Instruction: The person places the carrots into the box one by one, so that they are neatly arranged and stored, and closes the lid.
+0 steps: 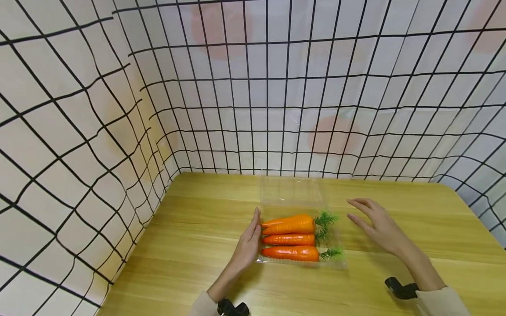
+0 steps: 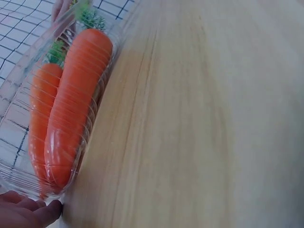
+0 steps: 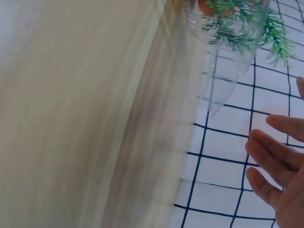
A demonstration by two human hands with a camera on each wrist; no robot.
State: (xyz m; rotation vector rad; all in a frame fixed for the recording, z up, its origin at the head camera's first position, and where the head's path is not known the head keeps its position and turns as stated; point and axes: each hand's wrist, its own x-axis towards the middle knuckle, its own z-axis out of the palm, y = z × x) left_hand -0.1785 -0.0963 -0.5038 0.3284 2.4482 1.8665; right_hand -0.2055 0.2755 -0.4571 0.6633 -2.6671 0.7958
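A clear plastic box (image 1: 337,263) holds several orange carrots (image 1: 290,253) lying side by side, their green leafy tops (image 1: 326,218) pointing right. Its transparent lid (image 1: 292,192) is folded back, away from me. My left hand (image 1: 247,243) lies along the left end of the box, fingers extended, by the carrot tips. In the left wrist view the fingertips (image 2: 50,211) are right at the box's end. To the right, my right hand (image 1: 377,226) hovers apart from the box, fingers loosely bent and holding nothing. The right wrist view shows those fingers spread a little, near the leaves (image 3: 232,28).
The light wooden table (image 1: 189,219) spreads around the box on all sides. White cloth walls with a black grid (image 1: 276,96) stand behind the table and at both sides. A black strap mount (image 1: 401,289) sits on each wrist.
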